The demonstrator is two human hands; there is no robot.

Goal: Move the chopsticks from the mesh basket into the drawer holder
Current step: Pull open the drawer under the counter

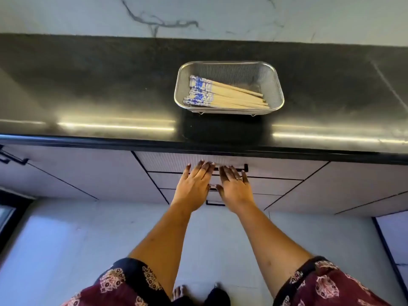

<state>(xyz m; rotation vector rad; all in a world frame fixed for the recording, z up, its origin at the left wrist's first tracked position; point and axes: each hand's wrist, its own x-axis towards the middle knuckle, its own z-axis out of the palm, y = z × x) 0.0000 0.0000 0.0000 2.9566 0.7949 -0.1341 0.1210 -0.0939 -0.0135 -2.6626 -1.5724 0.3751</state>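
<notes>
Left hand (194, 186): flat and spread, fingers open, nothing in it; my fingertips reach up toward the dark bar handle (231, 167) of the top drawer, at about 12 o'clock from my wrist; whether they touch it yet I cannot tell
Right hand (235, 188): just beside the left, thumbs nearly meeting, also open and empty; a ring (239, 178) shows on one finger; these fingertips lie at the same handle
Why both hands: I judge the handle is wide and set close under the counter lip, so two hands side by side would pull it squarely
Top drawer (176, 162): shut, directly below the basket, so the holder inside is hidden from me
Mesh basket (273, 85): on the black counter (88, 85), at 12 o'clock from my hands, well apart from them and near the front edge, within reach I think once the drawer is out
Chopsticks (227, 96): all lying in the basket in a loose bundle, blue-patterned ends toward 9 o'clock, plain tips toward 3 o'clock; none moved yet
Step in hand: opening the drawer comes first, I reckon, since there is nowhere to put them until then
Risk: the counter lip overhangs the handle, so I think my knuckles have little room
</notes>
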